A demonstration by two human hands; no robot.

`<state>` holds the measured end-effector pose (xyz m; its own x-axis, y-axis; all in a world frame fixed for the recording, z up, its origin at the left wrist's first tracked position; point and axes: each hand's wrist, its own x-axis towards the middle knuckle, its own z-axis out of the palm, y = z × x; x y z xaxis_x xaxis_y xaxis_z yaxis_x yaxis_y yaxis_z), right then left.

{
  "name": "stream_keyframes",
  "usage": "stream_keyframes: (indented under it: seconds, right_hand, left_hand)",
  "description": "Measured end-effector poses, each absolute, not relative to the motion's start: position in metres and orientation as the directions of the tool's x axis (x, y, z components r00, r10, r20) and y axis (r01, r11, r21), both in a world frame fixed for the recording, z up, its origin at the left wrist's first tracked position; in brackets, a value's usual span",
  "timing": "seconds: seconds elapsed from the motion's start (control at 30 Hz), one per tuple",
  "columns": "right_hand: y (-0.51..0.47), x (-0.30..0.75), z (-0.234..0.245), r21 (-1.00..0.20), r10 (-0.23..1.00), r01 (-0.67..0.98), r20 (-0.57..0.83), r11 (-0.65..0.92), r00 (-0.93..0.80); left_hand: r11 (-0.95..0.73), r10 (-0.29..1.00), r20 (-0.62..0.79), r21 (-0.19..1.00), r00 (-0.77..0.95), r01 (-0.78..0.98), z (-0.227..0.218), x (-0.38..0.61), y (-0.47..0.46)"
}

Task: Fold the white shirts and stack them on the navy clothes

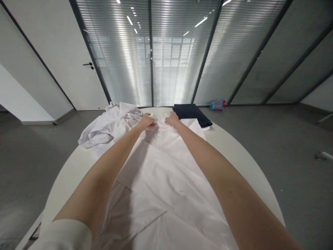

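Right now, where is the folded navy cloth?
The folded navy cloth lies at the far edge of the round white table in the head view, beyond the person's right hand.

Straight ahead, a glass partition [177, 62], slatted blinds lit up bright, dark metal frames [206, 52] slicing between the panes! Strip lights [201, 22] gleaming high up. Over on the left, a white door [62, 59], black lever handle [87, 64]. Grey floor [286, 156] sweeping round a white table [249, 163].

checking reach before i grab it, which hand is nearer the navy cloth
Right. The right hand is on the white shirt, close to the near edge of the navy cloth. The left hand is farther away, on the other side of the right hand.
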<state>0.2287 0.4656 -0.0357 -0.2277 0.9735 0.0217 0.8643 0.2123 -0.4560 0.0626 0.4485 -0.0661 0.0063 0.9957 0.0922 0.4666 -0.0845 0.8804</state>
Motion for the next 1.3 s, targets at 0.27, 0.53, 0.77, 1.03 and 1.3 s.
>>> stream_keyframes:
  seconds: [0.27, 0.53, 0.77, 1.03, 1.3]
  right_hand:
    - [0.406, 0.271, -0.036, -0.35, 0.887, 0.819, 0.26, 0.455, -0.382]
    - [0.372, 0.279, -0.059, -0.002, 0.82, 0.838, 0.211, 0.545, -0.533]
    - [0.39, 0.254, -0.082, -0.077, 0.721, 0.726, 0.228, 0.683, -0.654]
    - [0.405, 0.256, -0.104, -0.155, 0.763, 0.751, 0.035, 0.642, -0.646]
    - [0.368, 0.272, -0.088, -0.048, 0.632, 0.652, 0.305, 0.757, -0.712]
  left_hand:
    - [-0.225, 0.974, 0.184, 0.735, 0.132, 0.64, -0.06, 0.015, 0.386]
    - [-0.425, 0.884, 0.229, 0.032, 0.407, 0.905, -0.062, 0.031, 0.348]
    - [-0.335, 0.918, 0.248, 0.063, 0.311, 0.94, -0.09, 0.064, 0.373]
    - [-0.292, 0.941, 0.2, 0.079, 0.272, 0.953, -0.114, 0.063, 0.383]
    - [-0.404, 0.834, 0.406, -0.013, 0.374, 0.915, -0.084, 0.064, 0.321]
